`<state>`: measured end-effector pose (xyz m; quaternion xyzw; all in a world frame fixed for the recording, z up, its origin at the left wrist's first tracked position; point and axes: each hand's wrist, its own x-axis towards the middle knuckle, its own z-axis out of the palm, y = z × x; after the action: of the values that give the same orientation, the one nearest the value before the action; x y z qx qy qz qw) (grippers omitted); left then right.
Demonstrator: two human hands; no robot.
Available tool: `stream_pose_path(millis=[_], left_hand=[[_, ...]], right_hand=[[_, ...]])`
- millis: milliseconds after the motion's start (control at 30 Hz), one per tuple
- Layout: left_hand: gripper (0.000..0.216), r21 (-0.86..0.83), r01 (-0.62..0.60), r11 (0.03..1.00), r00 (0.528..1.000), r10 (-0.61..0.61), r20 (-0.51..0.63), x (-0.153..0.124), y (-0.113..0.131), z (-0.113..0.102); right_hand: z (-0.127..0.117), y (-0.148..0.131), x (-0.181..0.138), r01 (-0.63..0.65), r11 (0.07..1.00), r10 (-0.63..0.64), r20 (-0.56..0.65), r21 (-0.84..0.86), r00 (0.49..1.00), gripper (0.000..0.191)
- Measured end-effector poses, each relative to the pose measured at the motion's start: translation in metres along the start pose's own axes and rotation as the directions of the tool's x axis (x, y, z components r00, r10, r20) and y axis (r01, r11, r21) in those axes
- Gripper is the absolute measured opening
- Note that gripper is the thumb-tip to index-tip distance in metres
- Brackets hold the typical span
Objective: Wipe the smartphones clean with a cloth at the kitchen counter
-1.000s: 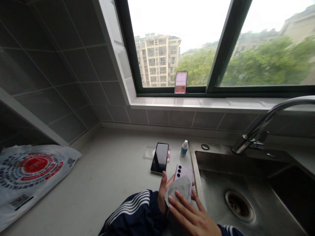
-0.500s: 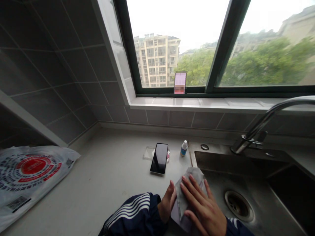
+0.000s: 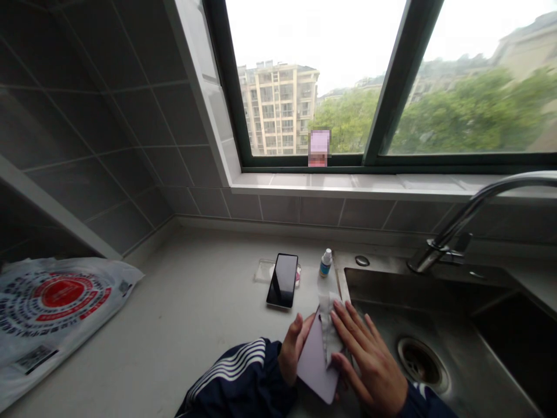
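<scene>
My left hand grips the left edge of a lilac phone that lies back-up near the counter's front edge, beside the sink. With its fingers stretched out, my right hand presses a white wipe flat on the phone's upper end. A second phone with a dark screen lies face-up on the counter just beyond. A small white dropper bottle with a blue label stands behind it.
A steel sink with a drain and a curved tap fills the right side. A clear phone case lies under the dark phone's far end. A printed plastic bag lies at the left. Grey tiled walls and a window sill stand behind.
The wipe, spread over most of the lilac phone, has bunched toward its upper end under my right hand, baring the phone's lower back. My left hand still holds the phone.
</scene>
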<state>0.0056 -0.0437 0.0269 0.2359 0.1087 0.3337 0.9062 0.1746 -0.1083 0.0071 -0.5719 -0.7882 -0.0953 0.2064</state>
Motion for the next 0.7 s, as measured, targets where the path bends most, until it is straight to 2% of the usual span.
stream_pose_path(millis=[67, 167, 333, 500, 700], left_hand=[[0.077, -0.025, 0.023, 0.999, 1.000, -0.023, 0.004, 0.002, 0.001, -0.001], [0.078, -0.036, 0.077, 0.996, 0.995, -0.074, 0.069, 0.004, 0.003, -0.002], [0.083, 0.047, 0.218, 0.975, 0.953, -0.223, 0.205, 0.003, 0.009, -0.001], [0.084, 0.144, 0.221, 0.965, 0.952, -0.245, 0.183, -0.003, 0.005, -0.003], [0.083, 0.272, 0.218, 0.937, 0.950, -0.268, 0.162, -0.007, 0.001, -0.004]], right_hand=[[-0.001, 0.003, 0.000, 0.000, 1.000, 0.001, -0.015, 0.029, 1.000, 0.063], [-0.001, 0.005, 0.001, -0.002, 0.997, 0.004, -0.039, 0.074, 0.999, 0.061], [-0.001, 0.006, 0.002, -0.063, 0.972, 0.085, -0.093, 0.226, 0.992, 0.055], [-0.005, 0.007, 0.004, -0.101, 0.895, 0.187, -0.160, 0.434, 0.969, 0.047], [-0.012, 0.006, 0.005, -0.120, 0.822, 0.198, -0.082, 0.557, 0.977, 0.043]])
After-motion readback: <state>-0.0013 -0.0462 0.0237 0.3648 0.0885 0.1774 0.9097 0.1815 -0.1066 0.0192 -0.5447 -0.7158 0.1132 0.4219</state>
